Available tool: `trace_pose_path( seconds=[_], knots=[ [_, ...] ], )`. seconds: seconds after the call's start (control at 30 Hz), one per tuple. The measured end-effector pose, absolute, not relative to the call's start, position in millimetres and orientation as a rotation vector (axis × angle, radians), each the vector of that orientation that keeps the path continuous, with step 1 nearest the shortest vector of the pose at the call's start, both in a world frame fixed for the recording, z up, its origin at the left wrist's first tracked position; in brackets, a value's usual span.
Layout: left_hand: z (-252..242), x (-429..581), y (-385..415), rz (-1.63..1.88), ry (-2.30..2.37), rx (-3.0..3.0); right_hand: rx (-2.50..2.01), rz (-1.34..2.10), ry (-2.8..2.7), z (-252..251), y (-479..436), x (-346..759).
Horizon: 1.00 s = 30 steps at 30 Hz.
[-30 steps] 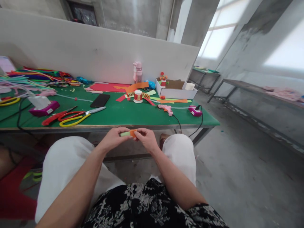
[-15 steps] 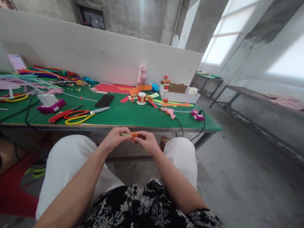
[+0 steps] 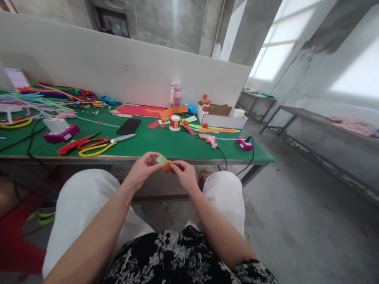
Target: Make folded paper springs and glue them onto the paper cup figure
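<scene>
In front of the table's near edge, my left hand point(image 3: 144, 169) pinches folded paper strips, its thumb at the orange strip. A light green paper strip point(image 3: 162, 159) sticks up at a slant between the hands. My right hand point(image 3: 185, 174) grips the right end of the orange paper strip point(image 3: 167, 166) between thumb and fingers. How the two strips are folded together cannot be made out. Beyond them on the green table stands a small red and white paper cup point(image 3: 175, 123), with folded paper springs point(image 3: 185, 122) at its sides.
Scissors point(image 3: 103, 145) and a red-handled tool point(image 3: 74, 146) lie left, near a black phone point(image 3: 128, 126). A pink glue gun point(image 3: 209, 139) with a cord lies right, before a white box point(image 3: 220, 118). Loose orange strips point(image 3: 219, 130) and a pink bottle point(image 3: 176, 94) are farther back.
The green strip has swung from lying flat to slanting upward, with more of it showing. My left fingers have lifted and spread a little, and the orange strip has tilted.
</scene>
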<state>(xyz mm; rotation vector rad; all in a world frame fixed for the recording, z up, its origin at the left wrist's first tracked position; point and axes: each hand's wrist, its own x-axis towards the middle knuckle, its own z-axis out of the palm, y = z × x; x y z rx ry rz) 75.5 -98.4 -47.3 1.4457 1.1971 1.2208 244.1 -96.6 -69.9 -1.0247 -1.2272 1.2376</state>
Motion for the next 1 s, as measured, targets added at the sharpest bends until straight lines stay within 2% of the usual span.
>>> trace_pose_path(
  seconds=[0.1,0.47,0.63,0.83,1.0],
  knots=[
    [-45.8,84.4,-101.5,1.189,1.055,1.320,-0.981,1.277,-1.111,-68.7,-98.3,238.5],
    [-41.1,76.1,-98.2,1.154,1.109,1.316,-0.896,1.583,-1.122,-68.5,-104.1,237.0],
    [-36.9,77.3,-101.9,1.037,1.197,1.468,-0.964,1.578,-1.135,-67.5,-102.4,241.3],
    [-48.6,85.7,-96.5,1.123,1.097,1.184,-0.942,1.437,-0.998,-71.6,-103.8,231.1],
    [-52.0,87.4,-93.2,1.187,1.107,1.188,-0.931,1.622,-0.960,-69.9,-102.4,235.0]
  ],
)
